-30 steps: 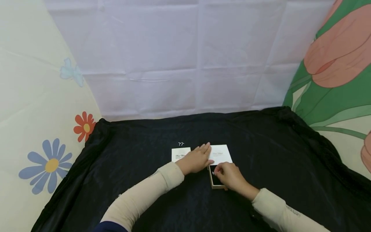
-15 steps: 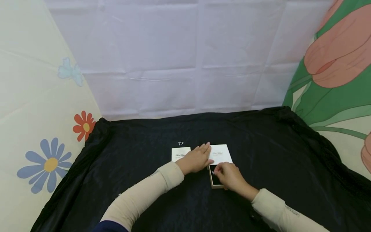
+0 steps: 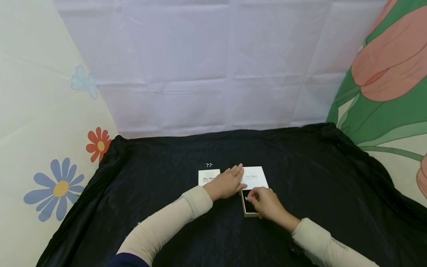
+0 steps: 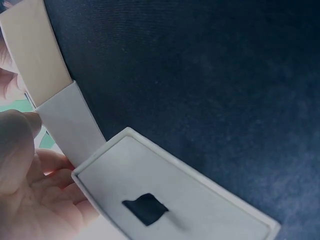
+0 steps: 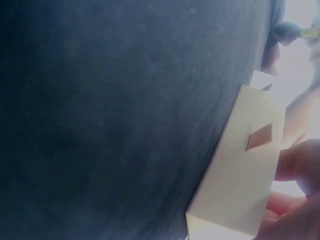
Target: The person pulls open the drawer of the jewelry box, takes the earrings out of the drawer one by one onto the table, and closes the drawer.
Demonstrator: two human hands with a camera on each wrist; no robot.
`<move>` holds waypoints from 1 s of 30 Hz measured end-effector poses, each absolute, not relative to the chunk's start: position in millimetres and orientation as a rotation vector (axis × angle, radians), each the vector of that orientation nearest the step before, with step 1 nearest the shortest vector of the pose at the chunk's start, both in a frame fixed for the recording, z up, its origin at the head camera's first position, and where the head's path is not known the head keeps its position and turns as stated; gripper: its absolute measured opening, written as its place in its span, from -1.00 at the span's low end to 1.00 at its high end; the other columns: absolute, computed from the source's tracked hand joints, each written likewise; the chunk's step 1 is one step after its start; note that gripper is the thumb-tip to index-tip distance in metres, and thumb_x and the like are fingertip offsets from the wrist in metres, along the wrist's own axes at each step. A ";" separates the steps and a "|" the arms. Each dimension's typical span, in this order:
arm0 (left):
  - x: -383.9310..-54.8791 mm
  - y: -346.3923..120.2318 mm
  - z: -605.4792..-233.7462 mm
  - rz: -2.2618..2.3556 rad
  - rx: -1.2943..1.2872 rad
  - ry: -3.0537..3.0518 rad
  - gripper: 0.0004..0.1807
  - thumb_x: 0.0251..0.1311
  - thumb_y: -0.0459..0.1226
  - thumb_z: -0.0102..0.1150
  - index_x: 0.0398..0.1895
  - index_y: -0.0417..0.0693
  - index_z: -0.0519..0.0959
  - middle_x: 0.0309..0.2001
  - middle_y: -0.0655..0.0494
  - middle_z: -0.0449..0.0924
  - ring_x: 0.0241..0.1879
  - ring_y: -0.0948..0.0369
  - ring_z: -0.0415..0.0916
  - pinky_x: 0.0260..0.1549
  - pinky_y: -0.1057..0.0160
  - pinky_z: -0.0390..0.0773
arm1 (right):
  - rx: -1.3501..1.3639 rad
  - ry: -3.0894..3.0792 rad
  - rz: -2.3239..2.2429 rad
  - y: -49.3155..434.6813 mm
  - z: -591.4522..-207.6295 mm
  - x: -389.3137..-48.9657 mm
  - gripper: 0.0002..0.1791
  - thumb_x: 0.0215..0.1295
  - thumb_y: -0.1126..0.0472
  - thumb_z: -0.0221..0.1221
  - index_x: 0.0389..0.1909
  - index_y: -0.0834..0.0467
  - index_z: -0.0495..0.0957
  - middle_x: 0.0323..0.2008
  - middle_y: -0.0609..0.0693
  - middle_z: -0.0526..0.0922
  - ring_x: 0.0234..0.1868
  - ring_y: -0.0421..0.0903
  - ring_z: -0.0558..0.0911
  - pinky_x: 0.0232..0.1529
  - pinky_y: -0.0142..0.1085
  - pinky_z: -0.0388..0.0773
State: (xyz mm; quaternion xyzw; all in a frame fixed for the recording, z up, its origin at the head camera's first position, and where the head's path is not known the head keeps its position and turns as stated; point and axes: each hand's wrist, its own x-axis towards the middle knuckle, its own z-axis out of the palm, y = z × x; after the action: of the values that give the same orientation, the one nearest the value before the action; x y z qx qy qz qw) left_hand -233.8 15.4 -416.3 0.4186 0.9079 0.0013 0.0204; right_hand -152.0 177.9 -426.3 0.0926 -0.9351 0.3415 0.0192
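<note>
- The small silvery piece (image 3: 246,199) was over the black lining (image 3: 250,209) of the open drawer (image 3: 251,215), near its left side, just at your right fingertips.
- Your right hand (image 3: 267,202) pinched this piece between thumb and finger, as it seemed; the exact contact was too small to tell.
- Your left hand (image 3: 228,181) lay with straight fingers along the left edge of the white box cover (image 3: 256,180), the thumb near the corner by the drawer.
- The two hands were apart, but close to one another.
- I could not tell if the piece touched the lining or was slightly above it, so a slow and light movement was advisable.
- In my judgement, your left hand needed to press only softly, enough that the cover and drawer did not slide on the dark worktop (image 3: 173,163).
- The pinch needed to be gentle too, because such a thin piece could turn or slip easily.
- Beyond the printed card (image 3: 207,174) lay two small T-shaped pieces (image 3: 211,164); your left sleeve (image 3: 197,202) was best held low and away from them.
</note>
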 end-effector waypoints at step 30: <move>-235.3 16.3 -420.0 -0.031 1.292 2.818 -0.32 0.47 0.02 -0.24 0.45 -0.27 0.11 0.48 -0.13 0.02 0.42 0.02 0.11 0.35 0.12 0.18 | 0.324 -2.898 1.131 183.8 -420.6 -148.8 -0.92 0.22 0.36 0.22 -0.45 0.19 0.61 -0.58 -0.07 0.60 -0.70 -0.29 0.49 -0.61 -0.41 0.45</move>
State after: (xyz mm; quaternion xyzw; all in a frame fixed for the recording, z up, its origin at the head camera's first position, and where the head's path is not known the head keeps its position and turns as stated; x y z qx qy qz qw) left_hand -235.3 16.3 -420.0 0.4167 0.9088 -0.0100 0.0206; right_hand -148.8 183.8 -420.6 0.1036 -0.9265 0.3617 0.0069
